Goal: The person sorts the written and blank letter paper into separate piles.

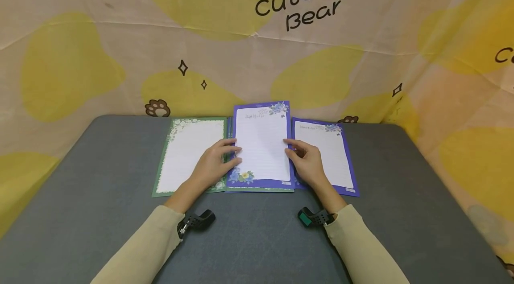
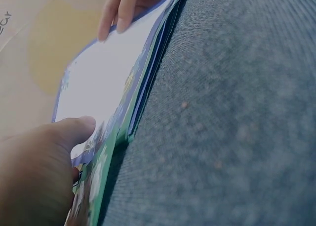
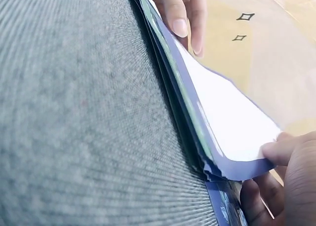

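Note:
A lined sheet of writing paper [image 1: 263, 154] with a purple-blue border and printed flowers tops a stack in the middle. Faint handwriting runs along its upper part. My left hand [image 1: 210, 163] pinches its left edge; in the left wrist view the thumb [image 2: 81, 129] presses on top and a fingertip shows below the edge. On the opposite edge my right hand [image 1: 309, 161] pinches too, its thumb above and fingers curled beneath in the right wrist view. Several sheets with green and blue edges [image 3: 185, 110] lie under this top one.
A green-bordered sheet [image 1: 180, 159] lies on the left, partly under my left hand. To the right lies another purple-bordered sheet [image 1: 339, 159] with writing near its top. All rest on a grey table [image 1: 257, 239] before a patterned cloth backdrop [image 1: 225, 3].

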### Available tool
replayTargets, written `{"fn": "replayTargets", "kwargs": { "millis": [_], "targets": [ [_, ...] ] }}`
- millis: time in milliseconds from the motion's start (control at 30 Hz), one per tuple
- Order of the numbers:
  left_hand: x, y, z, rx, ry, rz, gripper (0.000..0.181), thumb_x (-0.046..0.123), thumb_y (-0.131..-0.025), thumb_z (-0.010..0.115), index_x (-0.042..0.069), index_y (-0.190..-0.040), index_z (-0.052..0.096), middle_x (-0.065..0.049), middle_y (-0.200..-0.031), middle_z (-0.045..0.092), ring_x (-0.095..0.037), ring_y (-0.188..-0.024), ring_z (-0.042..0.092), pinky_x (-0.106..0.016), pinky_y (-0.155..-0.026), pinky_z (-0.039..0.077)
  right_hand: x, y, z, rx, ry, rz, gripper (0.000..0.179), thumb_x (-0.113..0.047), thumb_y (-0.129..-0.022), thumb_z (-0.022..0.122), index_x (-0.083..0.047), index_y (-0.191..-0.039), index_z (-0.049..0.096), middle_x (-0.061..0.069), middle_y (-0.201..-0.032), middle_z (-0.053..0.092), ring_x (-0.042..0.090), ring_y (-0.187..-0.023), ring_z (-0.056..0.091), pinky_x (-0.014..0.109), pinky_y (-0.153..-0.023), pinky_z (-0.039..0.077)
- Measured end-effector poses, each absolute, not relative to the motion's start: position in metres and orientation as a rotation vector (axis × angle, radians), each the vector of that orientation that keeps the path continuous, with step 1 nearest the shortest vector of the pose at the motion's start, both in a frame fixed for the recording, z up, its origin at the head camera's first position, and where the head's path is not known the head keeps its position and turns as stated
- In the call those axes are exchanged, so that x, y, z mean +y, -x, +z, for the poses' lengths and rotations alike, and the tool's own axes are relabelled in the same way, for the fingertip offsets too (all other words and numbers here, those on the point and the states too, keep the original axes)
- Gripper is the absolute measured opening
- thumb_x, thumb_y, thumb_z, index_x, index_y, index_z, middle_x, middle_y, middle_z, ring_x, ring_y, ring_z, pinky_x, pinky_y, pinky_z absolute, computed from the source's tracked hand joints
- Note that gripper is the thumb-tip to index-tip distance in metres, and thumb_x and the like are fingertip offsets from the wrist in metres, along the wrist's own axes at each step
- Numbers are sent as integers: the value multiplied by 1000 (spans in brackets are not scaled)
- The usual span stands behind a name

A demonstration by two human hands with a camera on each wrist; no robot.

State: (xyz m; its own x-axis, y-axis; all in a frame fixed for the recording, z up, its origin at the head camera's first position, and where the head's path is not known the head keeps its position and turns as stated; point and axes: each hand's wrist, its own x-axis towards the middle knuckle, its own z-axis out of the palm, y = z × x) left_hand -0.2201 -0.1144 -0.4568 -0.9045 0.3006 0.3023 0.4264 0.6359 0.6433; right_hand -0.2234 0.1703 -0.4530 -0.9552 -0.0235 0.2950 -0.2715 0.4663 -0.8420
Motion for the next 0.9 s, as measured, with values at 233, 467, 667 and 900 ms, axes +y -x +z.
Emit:
{"fn": "replayTargets", "kwargs": {
  "millis": [233, 467, 667, 900],
  "targets": [
    [-115, 221, -456, -2662, 565, -1134, 34, 22, -93, 74, 9, -125, 72, -12, -148, 56, -35, -141, 50, -55, -115, 42, 171, 225, -453, -2467, -274, 1479, 28, -7, -94, 70, -11, -120, 76, 16, -78, 71, 11, -60, 52, 21, -54, 38],
    [-117, 221, -456, -2623, 412, -1223, 36, 23, -97, 69, 11, -131, 69, -16, -149, 55, -37, -142, 48, -58, -116, 39, 170, 223, -452, -2436, -285, 1520, 27, -8, -94, 71, -10, -121, 75, 19, -79, 72, 9, -60, 51, 20, -54, 37],
    [-119, 220, -457, -2603, 376, -1265, 35, 24, -97, 69, 12, -130, 70, -19, -139, 63, -37, -136, 54, -57, -114, 42, 168, 222, -451, -2394, -316, 1575, 30, -7, -94, 70, -4, -124, 73, 23, -90, 73, 11, -63, 50, 19, -54, 36],
    [-115, 222, -454, -2439, 341, -1422, 29, 13, -97, 68, 6, -125, 72, -16, -119, 73, -30, -113, 68, -47, -102, 54, 167, 221, -440, -2351, -256, 1768, 31, -6, -95, 69, -4, -126, 71, 17, -126, 71, 7, -85, 61, 13, -68, 49]
  ]
}}
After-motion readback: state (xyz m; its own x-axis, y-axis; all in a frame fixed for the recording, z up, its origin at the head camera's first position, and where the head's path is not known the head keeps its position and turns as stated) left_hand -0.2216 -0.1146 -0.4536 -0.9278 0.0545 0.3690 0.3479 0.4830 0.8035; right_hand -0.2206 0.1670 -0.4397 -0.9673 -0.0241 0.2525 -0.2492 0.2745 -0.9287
